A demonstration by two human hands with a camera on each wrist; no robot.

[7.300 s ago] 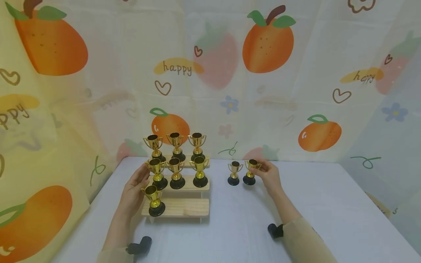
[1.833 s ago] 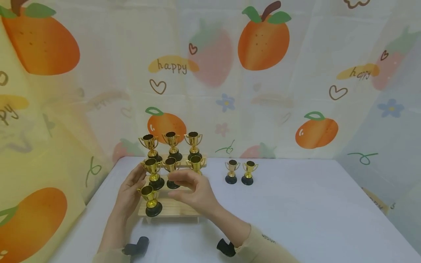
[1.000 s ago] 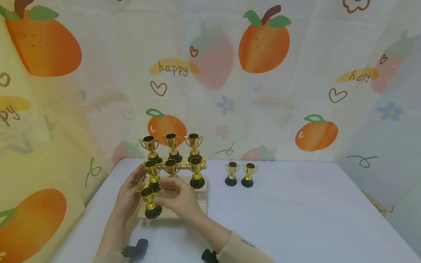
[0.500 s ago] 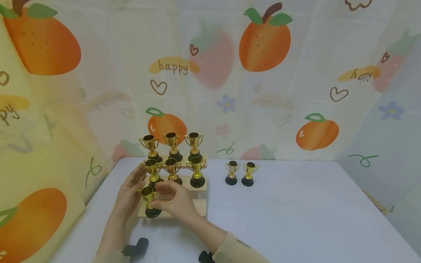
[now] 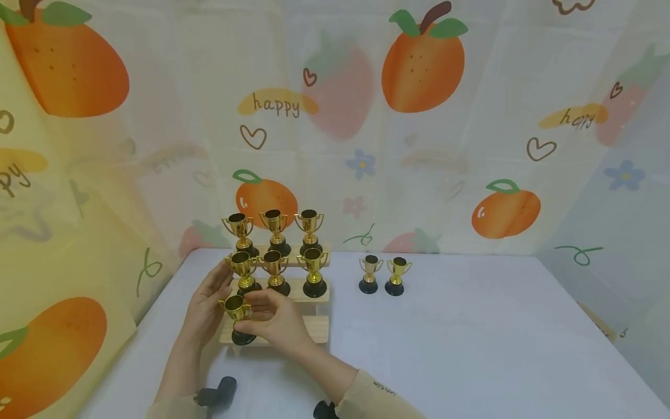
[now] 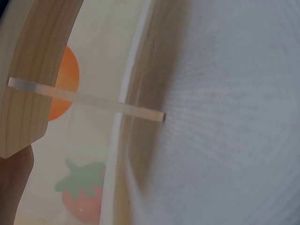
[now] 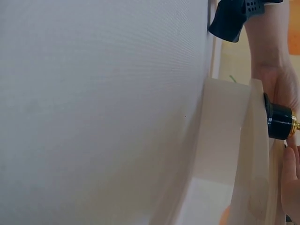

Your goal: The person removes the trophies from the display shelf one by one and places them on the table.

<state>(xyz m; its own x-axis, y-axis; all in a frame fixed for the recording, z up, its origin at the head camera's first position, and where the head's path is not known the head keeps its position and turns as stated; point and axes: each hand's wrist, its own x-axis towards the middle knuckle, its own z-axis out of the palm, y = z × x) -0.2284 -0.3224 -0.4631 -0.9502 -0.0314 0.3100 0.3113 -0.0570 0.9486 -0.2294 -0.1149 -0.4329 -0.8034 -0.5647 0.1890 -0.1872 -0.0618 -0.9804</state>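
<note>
The left wrist view shows what the head view mostly hides: a slim translucent leg [image 6: 89, 99] under the pale, straight-grained wood of the rack [image 5: 296, 291]. The right wrist view catches the smooth black base [image 7: 280, 123] of the front trophy [image 5: 234, 308] side-on, on the lowest shelf [image 5: 317, 330], though its mouth and handles fall outside that view. Seen from the head, the trophy is shiny gold, goblet-shaped and two-handled, at that shelf's left end. The right hand [image 5: 280, 320] holds it, thumb across the stem, fingers curved at its right side (how firmly, I cannot tell). The left hand [image 5: 207, 302] lies beside the rack, fingers fairly straight, thumb hidden. The trophy's long axis runs upward, leaning slightly left in the head view, mouth up, handles to either side
</note>
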